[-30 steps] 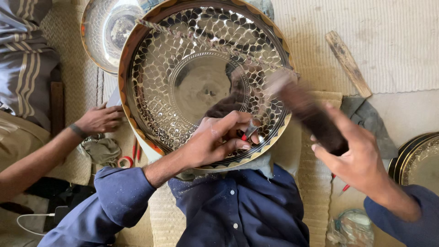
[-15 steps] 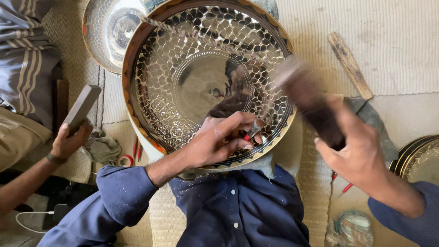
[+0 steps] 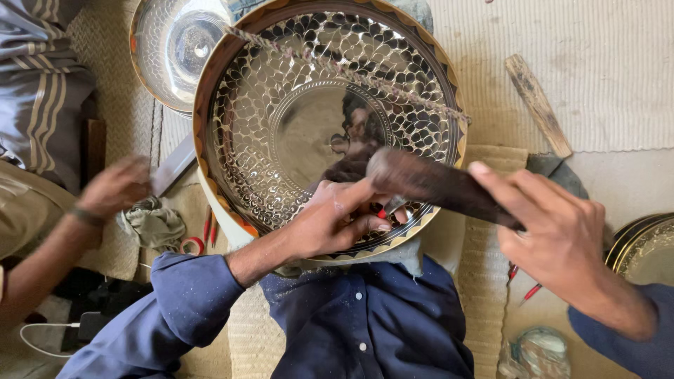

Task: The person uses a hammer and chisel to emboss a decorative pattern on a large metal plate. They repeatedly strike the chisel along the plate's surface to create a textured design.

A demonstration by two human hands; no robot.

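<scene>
Against the near rim of the engraved metal tray (image 3: pixel 295 133), the left hand (image 3: pixel 337 221) pinches a small punch (image 3: pixel 390 208); the right hand (image 3: pixel 554 235) grips a dark mallet (image 3: pixel 435 184) beside it.

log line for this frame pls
left hand: pinching small tool on engraved metal tray | right hand: gripping dark mallet over tool | other person's hand: blurred, left of tray

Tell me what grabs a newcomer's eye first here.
The big engraved metal tray, scale-patterned and mirror-bright, fills the centre top. The left hand pins a small tool against its lower rim while the right hand holds a dark mallet above it. A second tray lies at top left.
</scene>
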